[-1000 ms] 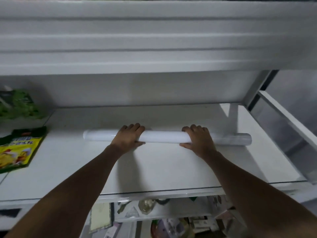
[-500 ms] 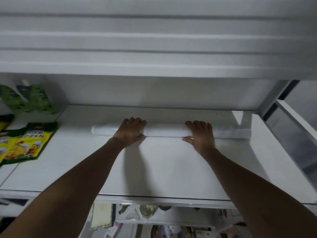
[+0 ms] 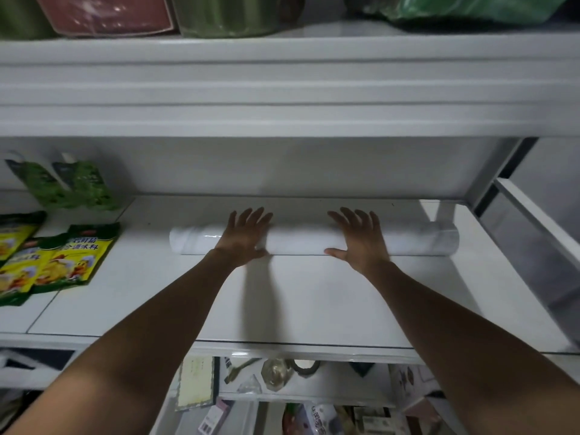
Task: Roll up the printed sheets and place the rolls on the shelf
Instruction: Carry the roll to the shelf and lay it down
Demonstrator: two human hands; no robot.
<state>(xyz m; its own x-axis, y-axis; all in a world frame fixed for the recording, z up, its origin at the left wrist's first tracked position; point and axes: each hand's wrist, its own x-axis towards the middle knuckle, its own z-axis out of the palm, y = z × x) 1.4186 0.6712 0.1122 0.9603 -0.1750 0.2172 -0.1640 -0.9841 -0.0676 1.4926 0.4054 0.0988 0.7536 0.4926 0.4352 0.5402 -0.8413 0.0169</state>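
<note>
Head view, looking forward and down into a white shelving unit. A white roll (image 3: 298,240) of sheet lies on its side on the middle shelf (image 3: 314,296), running left to right, towards the far side of the board and near the back wall. Its right end lies near the right upright of the unit.

The left hand (image 3: 244,237) rests palm down on the roll, left of the roll's middle. Its fingers are straight and spread, reaching over the top to the far side, and nothing is gripped. The right hand (image 3: 361,243) lies the same way right of the middle, fingers straight and fanned, thumb out along the near edge of the roll. Both forearms reach in from the near edge.

On the left of the same level lie yellow packets (image 3: 62,262), flat and overlapping, with green pouches (image 3: 72,186) standing behind them. The upper shelf (image 3: 282,114) carries a red box (image 3: 106,14). Below the near edge, small items appear, too blurred to identify.
</note>
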